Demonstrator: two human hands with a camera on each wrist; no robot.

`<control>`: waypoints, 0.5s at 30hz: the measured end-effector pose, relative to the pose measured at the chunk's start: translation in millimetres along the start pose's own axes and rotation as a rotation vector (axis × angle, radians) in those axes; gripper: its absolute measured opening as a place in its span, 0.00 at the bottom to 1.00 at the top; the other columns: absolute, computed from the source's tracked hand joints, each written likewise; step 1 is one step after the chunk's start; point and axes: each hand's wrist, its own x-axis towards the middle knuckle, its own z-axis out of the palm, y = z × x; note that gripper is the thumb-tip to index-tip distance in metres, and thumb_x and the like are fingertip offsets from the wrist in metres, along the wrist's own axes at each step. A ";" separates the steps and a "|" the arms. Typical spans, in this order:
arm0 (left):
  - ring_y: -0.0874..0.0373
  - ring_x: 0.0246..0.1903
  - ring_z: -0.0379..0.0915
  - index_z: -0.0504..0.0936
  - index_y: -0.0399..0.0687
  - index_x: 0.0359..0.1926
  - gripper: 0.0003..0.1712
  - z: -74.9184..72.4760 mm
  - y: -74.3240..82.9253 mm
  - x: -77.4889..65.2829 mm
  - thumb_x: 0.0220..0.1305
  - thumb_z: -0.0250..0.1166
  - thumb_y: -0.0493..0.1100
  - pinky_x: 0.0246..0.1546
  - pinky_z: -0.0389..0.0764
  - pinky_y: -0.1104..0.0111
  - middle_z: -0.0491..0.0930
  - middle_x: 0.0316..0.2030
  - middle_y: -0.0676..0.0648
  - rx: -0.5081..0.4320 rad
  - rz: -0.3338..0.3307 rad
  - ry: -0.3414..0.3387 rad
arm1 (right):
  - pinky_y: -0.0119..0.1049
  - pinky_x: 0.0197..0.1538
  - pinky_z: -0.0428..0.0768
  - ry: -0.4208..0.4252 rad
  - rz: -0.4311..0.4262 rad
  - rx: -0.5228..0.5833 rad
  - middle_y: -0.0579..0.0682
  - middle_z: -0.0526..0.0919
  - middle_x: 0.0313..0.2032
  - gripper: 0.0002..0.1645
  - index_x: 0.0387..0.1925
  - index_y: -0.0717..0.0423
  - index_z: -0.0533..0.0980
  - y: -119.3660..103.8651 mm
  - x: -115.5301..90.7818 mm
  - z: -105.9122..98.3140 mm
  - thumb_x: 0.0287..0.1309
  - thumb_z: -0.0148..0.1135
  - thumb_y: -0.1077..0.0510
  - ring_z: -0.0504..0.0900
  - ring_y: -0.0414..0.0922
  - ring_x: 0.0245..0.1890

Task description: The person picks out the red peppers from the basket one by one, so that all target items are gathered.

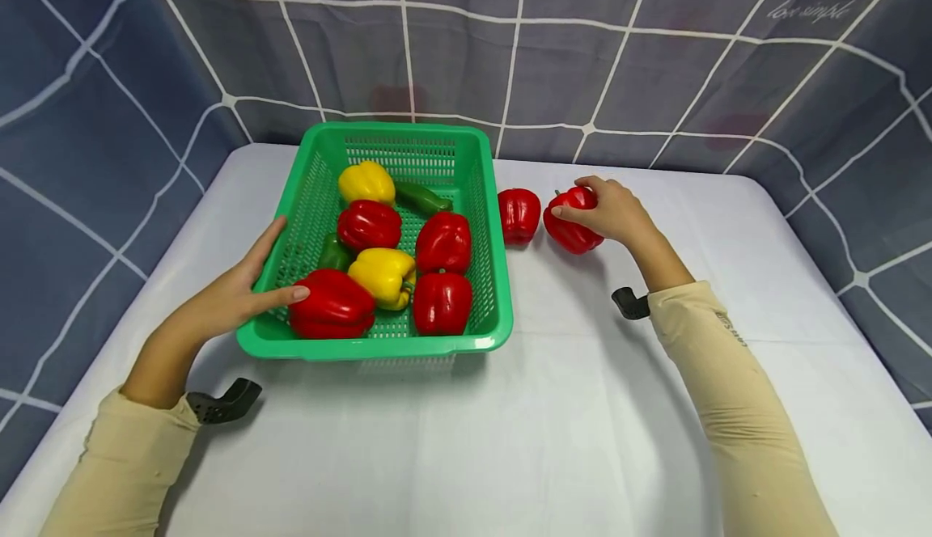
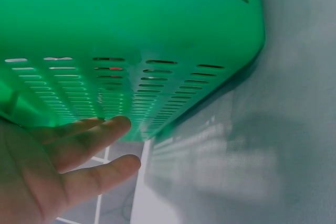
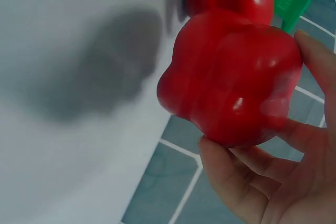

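My right hand (image 1: pixel 612 213) pinches a red bell pepper (image 1: pixel 571 226) between thumb and fingers, right of the basket. In the right wrist view the lobed end of this pepper (image 3: pixel 231 82) faces the camera, with its shadow set off to one side. Another red bell pepper (image 1: pixel 519 216) lies between it and the basket's right wall. At the left side of the green basket (image 1: pixel 408 348), my left hand (image 1: pixel 229 294) rests with its thumb over the rim, the tip at a red bell pepper (image 1: pixel 333 306). Its other fingers (image 2: pixel 100 177) extend nearly straight outside the slotted wall.
In the basket lie more red peppers (image 1: pixel 444 242), yellow peppers (image 1: pixel 366 182) and dark green vegetables (image 1: pixel 422 197). The basket stands on a white-covered table (image 1: pixel 466 448). Grey gridded cloth (image 1: pixel 553 68) hangs behind it and along both sides.
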 end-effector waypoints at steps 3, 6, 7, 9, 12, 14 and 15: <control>0.37 0.68 0.27 0.24 0.69 0.69 0.55 0.9 0.3 -1.1 0.60 0.59 0.47 0.56 0.43 0.30 0.26 0.71 0.46 -0.022 -0.002 0.006 | 0.54 0.49 0.75 -0.016 0.012 -0.013 0.65 0.67 0.53 0.45 0.64 0.54 0.59 1.4 2.2 4.5 0.51 0.57 0.36 0.67 0.60 0.52; 0.36 0.68 0.27 0.24 0.69 0.69 0.55 1.4 0.0 -1.9 0.60 0.59 0.47 0.56 0.43 0.30 0.25 0.71 0.46 -0.029 0.005 0.005 | 0.53 0.48 0.76 -0.033 0.026 -0.027 0.64 0.67 0.53 0.45 0.64 0.54 0.59 1.7 4.9 9.0 0.51 0.57 0.36 0.67 0.60 0.52; 0.36 0.68 0.27 0.24 0.69 0.69 0.55 1.4 -0.3 -2.0 0.60 0.59 0.47 0.56 0.44 0.31 0.25 0.71 0.46 -0.028 0.008 0.005 | 0.53 0.48 0.76 -0.039 0.032 -0.033 0.64 0.67 0.53 0.45 0.64 0.54 0.59 1.6 5.6 10.4 0.51 0.56 0.35 0.67 0.60 0.51; 0.35 0.68 0.28 0.24 0.68 0.69 0.55 1.3 -0.9 -1.5 0.60 0.59 0.46 0.55 0.44 0.30 0.25 0.71 0.45 -0.027 0.017 0.003 | 0.52 0.47 0.76 -0.050 0.042 -0.046 0.63 0.67 0.52 0.45 0.64 0.54 0.59 1.3 7.0 13.0 0.51 0.56 0.35 0.67 0.60 0.51; 0.34 0.68 0.29 0.24 0.68 0.69 0.55 1.0 -0.9 -1.1 0.60 0.59 0.46 0.55 0.46 0.31 0.25 0.71 0.44 -0.036 0.025 0.001 | 0.52 0.47 0.76 -0.063 0.057 -0.063 0.63 0.67 0.52 0.45 0.64 0.54 0.59 0.6 8.1 16.0 0.51 0.55 0.35 0.68 0.60 0.50; 0.34 0.67 0.30 0.24 0.68 0.69 0.55 0.8 -0.6 -0.4 0.60 0.59 0.45 0.55 0.47 0.31 0.26 0.71 0.44 -0.037 0.027 0.001 | 0.51 0.47 0.76 -0.064 0.061 -0.069 0.63 0.67 0.52 0.45 0.65 0.54 0.58 0.5 8.3 17.2 0.51 0.55 0.35 0.68 0.59 0.50; 0.34 0.67 0.31 0.24 0.68 0.69 0.55 0.6 -0.3 -0.3 0.60 0.59 0.45 0.55 0.47 0.31 0.26 0.71 0.44 -0.035 0.027 0.001 | 0.52 0.47 0.76 -0.063 0.059 -0.068 0.63 0.67 0.52 0.45 0.65 0.55 0.58 0.4 8.2 17.6 0.51 0.55 0.35 0.68 0.59 0.50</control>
